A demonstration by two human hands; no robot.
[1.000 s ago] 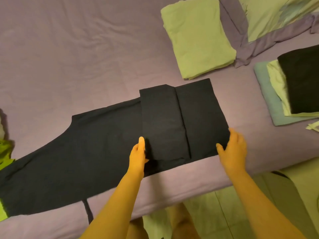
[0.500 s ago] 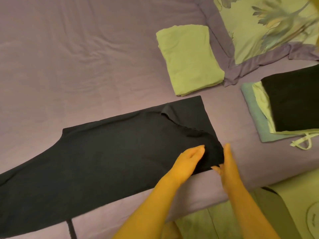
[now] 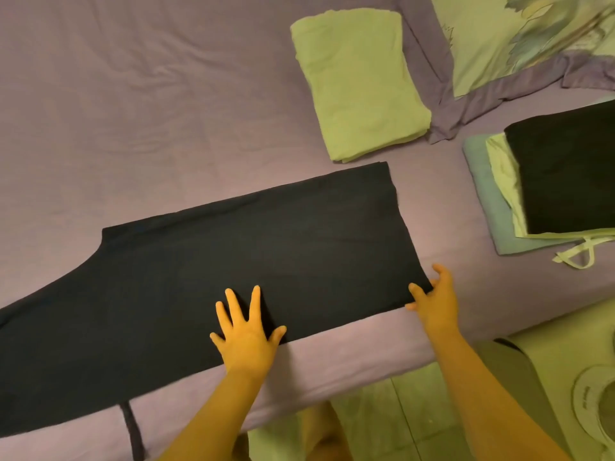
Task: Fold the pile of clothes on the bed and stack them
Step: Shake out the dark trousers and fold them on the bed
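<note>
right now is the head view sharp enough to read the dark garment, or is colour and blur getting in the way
Head view: a yellow-green cast tints both hands, left hand and right hand; the dark garment reads as near-flat black with faint creases only; little motion blur; wide-angle bending curves the bed edge; no glare.

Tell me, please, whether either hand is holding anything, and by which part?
Left hand lies flat and open on the black garment. Right hand touches its near right corner; a real grip cannot be told.

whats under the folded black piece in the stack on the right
Under the folded black piece lie a light green garment and, lowest, a teal one. Only their edges show; the rest is covered.
</note>
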